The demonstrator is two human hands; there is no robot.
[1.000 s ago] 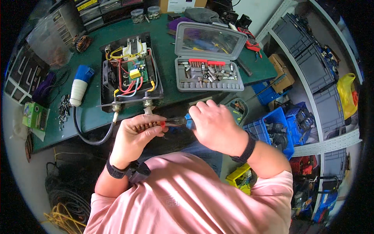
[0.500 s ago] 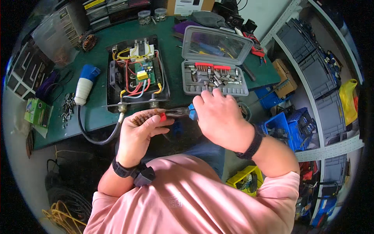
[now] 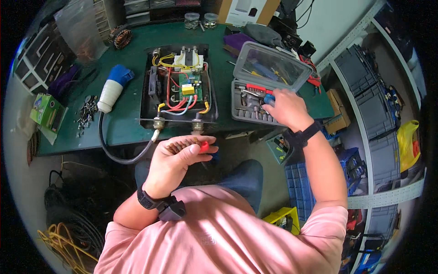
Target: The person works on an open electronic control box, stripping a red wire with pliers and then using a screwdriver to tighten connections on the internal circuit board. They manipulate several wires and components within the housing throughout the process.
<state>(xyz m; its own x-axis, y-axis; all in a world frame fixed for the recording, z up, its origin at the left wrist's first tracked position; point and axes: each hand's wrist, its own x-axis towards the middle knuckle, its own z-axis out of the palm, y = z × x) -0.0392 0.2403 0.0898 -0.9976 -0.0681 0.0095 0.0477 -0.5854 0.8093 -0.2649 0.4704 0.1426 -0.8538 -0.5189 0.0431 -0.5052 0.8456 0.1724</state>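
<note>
My left hand (image 3: 169, 160) is closed around a red bit holder (image 3: 204, 147) with a row of brownish screwdriver bits (image 3: 180, 145), in front of the table's near edge. At the right, my right hand (image 3: 289, 108) reaches over an open grey tool case (image 3: 255, 119). In its fingers is a blue-handled screwdriver (image 3: 269, 98), its shaft pointing left over the case. Metal sockets and another red strip (image 3: 256, 87) lie in the case, whose clear lid (image 3: 273, 64) leans back. The fingertips of my right hand are partly hidden.
Left of the case sits an open black housing (image 3: 148, 114) with a circuit board and coloured wires. A thick cable runs from it to a blue and white plug (image 3: 112, 89). Loose screws (image 3: 86, 114) lie farther left. Shelves with grey bins (image 3: 360, 66) stand at the right.
My right hand has moved right, away from my left hand, carrying the screwdriver over the tool case. My left hand still holds the red bit holder. The view has shifted slightly.
</note>
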